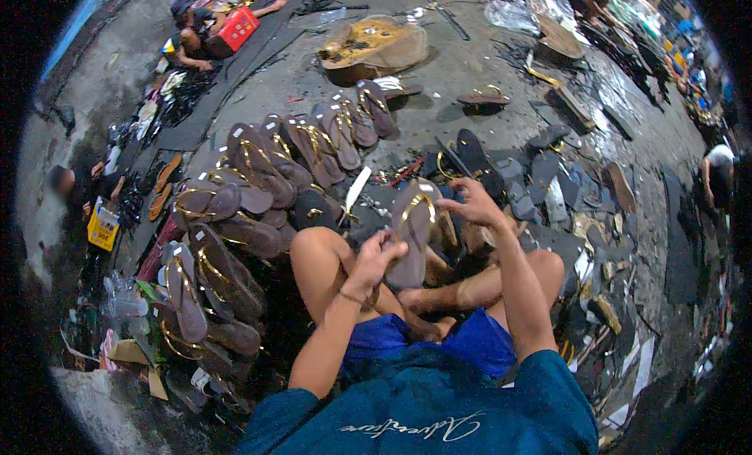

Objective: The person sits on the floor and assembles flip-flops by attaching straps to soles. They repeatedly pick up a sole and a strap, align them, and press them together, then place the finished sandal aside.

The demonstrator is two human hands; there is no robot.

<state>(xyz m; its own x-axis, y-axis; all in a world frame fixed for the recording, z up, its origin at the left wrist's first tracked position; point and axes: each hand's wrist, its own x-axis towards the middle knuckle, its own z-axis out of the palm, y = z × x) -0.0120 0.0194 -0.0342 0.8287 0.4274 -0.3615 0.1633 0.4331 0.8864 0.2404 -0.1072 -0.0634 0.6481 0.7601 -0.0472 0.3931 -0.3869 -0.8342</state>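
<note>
A brown flip-flop sandal (413, 239) with a gold strap stands upright before me, toe end up. My left hand (377, 259) is closed on its lower left edge, thumb on the footbed. Beside its upper right edge is my right hand (478, 204), fingers curved and apart, thumb close to or touching the sole. A dark strip (453, 157) reaches toward these fingertips from behind; whether it touches them I cannot tell. Between my knees and the row beyond lies a dark sandal piece with gold trim (315, 210), near a white strip (358, 187).
Many similar gold-strapped sandals (258, 161) curve in rows along my left. Dark sole pieces (548, 173) and scraps lie at right. Farther off are a round worn block (372, 51), a lone sandal (484, 99) and a person with a red crate (233, 32). Other people sit at both sides.
</note>
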